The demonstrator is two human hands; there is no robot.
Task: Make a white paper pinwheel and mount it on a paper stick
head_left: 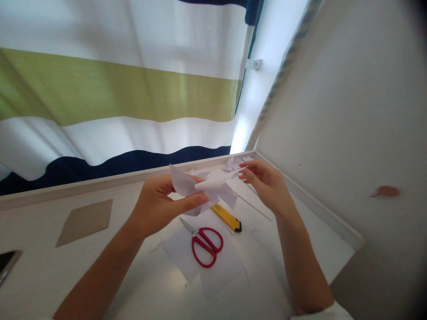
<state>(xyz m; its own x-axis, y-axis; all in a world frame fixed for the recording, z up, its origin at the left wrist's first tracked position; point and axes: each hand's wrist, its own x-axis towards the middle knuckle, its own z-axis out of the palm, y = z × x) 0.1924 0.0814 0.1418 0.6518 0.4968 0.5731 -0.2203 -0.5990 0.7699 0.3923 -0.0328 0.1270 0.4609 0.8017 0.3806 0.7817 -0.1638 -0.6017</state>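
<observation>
A white paper pinwheel [213, 184], with several pointed, curled blades, is held up above the table. My left hand [163, 200] grips it near its centre, thumb pressed on the front and fingers partly hidden behind the paper. At the pinwheel's right side, my right hand [263, 180] pinches the thin tip of one blade between thumb and fingers. Below lies a yellow utility knife [227, 218], its front end hidden by the paper. Red-handled scissors [205, 246] rest closer to me, partly on white paper sheets [222, 271].
A thin stick [255, 206] lies right of the knife. Paper scraps [230, 164] are heaped in the far corner. Brown cardboard [86, 221] and a dark device [8, 262] are on the left. A raised rim [310, 202], a wall and a striped curtain [116, 89] border the white table.
</observation>
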